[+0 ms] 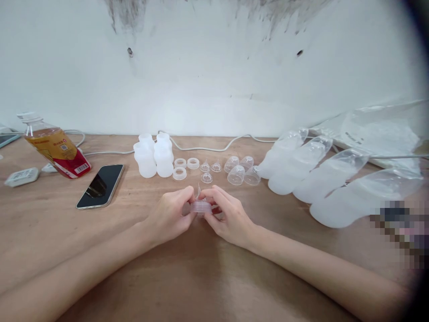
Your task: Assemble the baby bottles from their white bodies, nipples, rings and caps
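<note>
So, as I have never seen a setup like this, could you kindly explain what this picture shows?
Of course. There is no machine here: a person works with two bare hands, and the single picture comes from a camera worn on the head, looking forward and down. The left hand and right hand together hold a clear ring with a clear, pointed teat above it; the fingers partly hide how they fit.

Beyond them on the wooden table are, from left to right, four white bottles, three loose rings, three teats and four clear caps. Four capped bottles lie at right; a phone and drink bottle are at left.
</note>
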The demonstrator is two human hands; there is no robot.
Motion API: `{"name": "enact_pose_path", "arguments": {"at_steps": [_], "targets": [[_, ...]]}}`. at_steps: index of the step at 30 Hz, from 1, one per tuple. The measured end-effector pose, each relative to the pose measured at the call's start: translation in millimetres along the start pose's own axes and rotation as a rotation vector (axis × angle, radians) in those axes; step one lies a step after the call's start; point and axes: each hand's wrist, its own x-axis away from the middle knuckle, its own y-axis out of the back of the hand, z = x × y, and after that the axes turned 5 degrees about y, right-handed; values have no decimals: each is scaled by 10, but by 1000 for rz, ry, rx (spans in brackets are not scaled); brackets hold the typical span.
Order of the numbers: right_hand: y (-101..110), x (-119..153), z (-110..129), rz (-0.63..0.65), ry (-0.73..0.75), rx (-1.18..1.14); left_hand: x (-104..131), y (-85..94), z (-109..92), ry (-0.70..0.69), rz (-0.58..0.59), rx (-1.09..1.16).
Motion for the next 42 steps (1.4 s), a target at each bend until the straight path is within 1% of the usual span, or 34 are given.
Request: {"name": "enact_pose_path", "arguments": {"at_steps": [2, 5, 7, 9, 11, 14, 16, 18, 19, 21, 23, 24, 25, 26, 28, 29, 30, 31, 32, 34, 36, 38, 40, 42], "targets": [[-11, 4, -7, -6, -20, 0, -2, -12, 8, 30, 13, 2], [-24, 5, -22, -15, -131, -57, 1, -23, 38, 74, 46, -17], [-20, -4, -29, -17, -239, -147, 6, -18, 57, 54, 57, -65], [-5, -20, -28, 1, -321, -266, 11, -9, 75, 3, 43, -123], [11, -35, -21, 51, -349, -407, 18, -6, 97, -37, 14, -157], [21, -45, -9, 114, -361, -624, 28, -21, 138, -58, -13, -175], [14, -43, -7, 90, -388, -731, 28, -30, 153, -71, -24, -189], [1, -41, -14, 61, -420, -782, 12, -12, 141, -86, -21, -198], [-6, -41, -22, 55, -435, -792, -5, 15, 123, -105, -4, -205], [-19, -41, -49, 30, -461, -804, -56, 112, 76, -182, 81, -235], [-27, -43, -88, -18, -477, -832, -128, 257, 37, -274, 177, -291], [-28, -45, -108, -37, -483, -850, -171, 338, 33, -298, 188, -324], [-26, -47, -127, -45, -490, -868, -216, 417, 44, -287, 139, -354], [-21, -51, -141, -40, -500, -880, -264, 488, 71, -246, 44, -388], [-4, -63, -154, -24, -524, -860, -362, 594, 166, -104, -190, -491], [6, -70, -152, -17, -535, -835, -410, 625, 226, -28, -282, -561], [15, -78, -147, -10, -548, -811, -455, 641, 289, 35, -336, -631], [23, -85, -138, -5, -560, -795, -497, 644, 348, 79, -354, -692], [29, -90, -129, 0, -572, -792, -534, 638, 399, 104, -342, -744], [32, -95, -112, 3, -578, -816, -587, 612, 465, 121, -283, -822], [29, -92, -101, -1, -562, -838, -604, 596, 472, 129, -246, -861], [27, -85, -99, 1, -544, -853, -572, 610, 421, 138, -251, -831], [26, -78, -105, 6, -536, -867, -492, 661, 321, 155, -286, -727], [24, -73, -118, 7, -529, -882, -381, 736, 189, 195, -344, -600]]}}
